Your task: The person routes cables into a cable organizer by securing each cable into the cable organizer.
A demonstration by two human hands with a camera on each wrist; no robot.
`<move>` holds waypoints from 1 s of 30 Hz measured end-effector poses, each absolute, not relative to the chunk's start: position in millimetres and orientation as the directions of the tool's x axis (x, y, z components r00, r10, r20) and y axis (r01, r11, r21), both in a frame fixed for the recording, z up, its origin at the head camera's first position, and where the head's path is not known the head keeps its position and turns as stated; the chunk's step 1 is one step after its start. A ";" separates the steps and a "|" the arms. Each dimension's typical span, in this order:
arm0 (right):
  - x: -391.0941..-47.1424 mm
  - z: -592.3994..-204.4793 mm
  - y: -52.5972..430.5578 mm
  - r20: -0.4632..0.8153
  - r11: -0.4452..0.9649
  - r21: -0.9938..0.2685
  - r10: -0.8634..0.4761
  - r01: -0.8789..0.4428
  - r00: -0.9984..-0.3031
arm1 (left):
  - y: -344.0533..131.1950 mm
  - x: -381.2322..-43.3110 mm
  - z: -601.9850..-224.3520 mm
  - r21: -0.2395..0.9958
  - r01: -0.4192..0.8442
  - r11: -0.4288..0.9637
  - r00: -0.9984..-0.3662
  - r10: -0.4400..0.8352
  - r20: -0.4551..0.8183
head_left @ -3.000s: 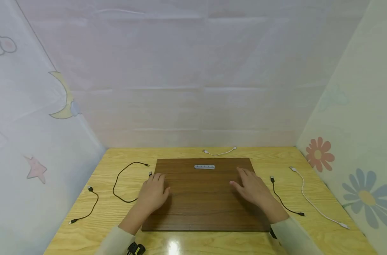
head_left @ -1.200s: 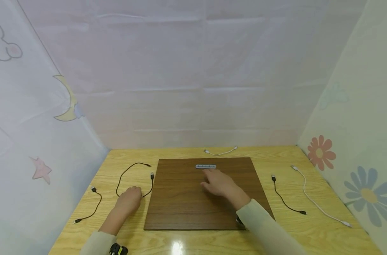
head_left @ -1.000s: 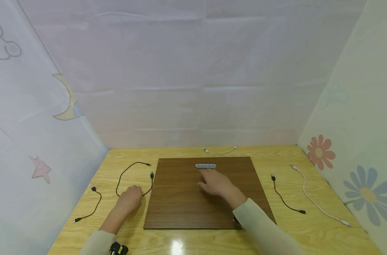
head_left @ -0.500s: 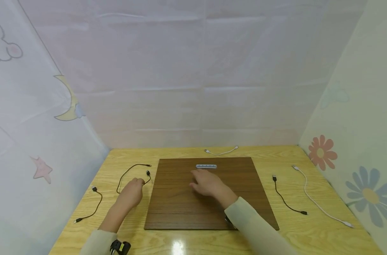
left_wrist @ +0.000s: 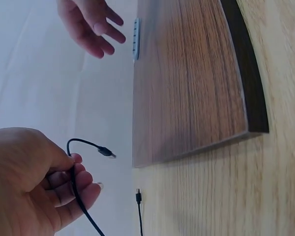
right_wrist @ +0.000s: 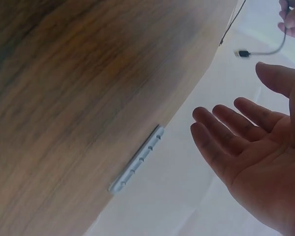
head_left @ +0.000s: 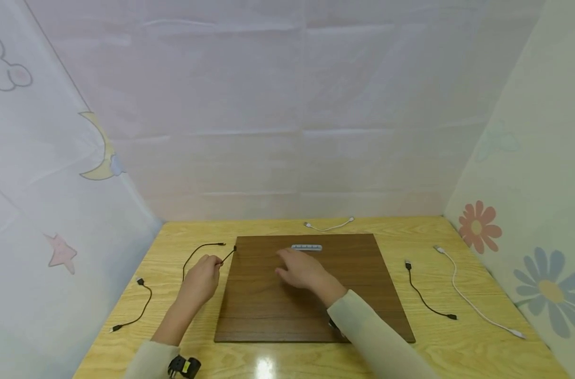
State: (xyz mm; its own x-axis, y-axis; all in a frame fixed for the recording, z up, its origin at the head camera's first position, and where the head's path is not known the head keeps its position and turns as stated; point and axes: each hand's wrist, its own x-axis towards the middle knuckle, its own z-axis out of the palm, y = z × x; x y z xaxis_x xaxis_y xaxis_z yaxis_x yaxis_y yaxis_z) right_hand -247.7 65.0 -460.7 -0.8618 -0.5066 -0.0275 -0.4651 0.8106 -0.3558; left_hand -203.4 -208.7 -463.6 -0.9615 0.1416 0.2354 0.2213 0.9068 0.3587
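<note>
My left hand pinches a black USB cable between thumb and fingers, at the left edge of the dark wooden board. The cable's USB plug sticks out past the fingers toward the board, and its other end trails on the table. Over the board, my right hand has its fingers extended and holds nothing. Just beyond its fingertips sits a pale, slotted cable holder near the board's far edge.
A short black cable lies at the left of the table. On the right are another black cable and a long white cable. A short white cable lies behind the board. Fabric walls enclose three sides.
My left hand has left the board's edge, picked up the black USB cable and raised its plug toward the board. My right hand has moved left over the board to near the cable holder.
</note>
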 end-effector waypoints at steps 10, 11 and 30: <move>-252.5 -457.5 56.2 0.007 0.735 -0.502 -0.523 -0.456 -0.852 | -188.7 -196.2 -461.1 0.347 0.334 0.877 -0.910 0.203 0.361; -252.7 -457.0 55.6 0.009 0.723 -0.522 -0.525 -0.453 -0.851 | -186.4 -195.2 -460.8 0.347 0.340 0.874 -0.909 0.211 0.359; -257.8 -462.7 53.3 -0.064 0.591 -0.766 -0.462 -0.253 -0.885 | -154.8 -182.4 -462.3 0.254 0.539 0.803 -0.802 0.398 0.445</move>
State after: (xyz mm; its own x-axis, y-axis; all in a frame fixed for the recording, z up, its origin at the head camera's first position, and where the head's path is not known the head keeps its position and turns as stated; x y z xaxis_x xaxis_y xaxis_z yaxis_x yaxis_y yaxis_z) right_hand -257.8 53.3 -462.7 -0.8846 -0.4620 -0.0637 -0.2533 0.5906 -0.7662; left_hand -182.4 -154.8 -462.3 -0.8023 0.3978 0.4451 0.5391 0.8030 0.2540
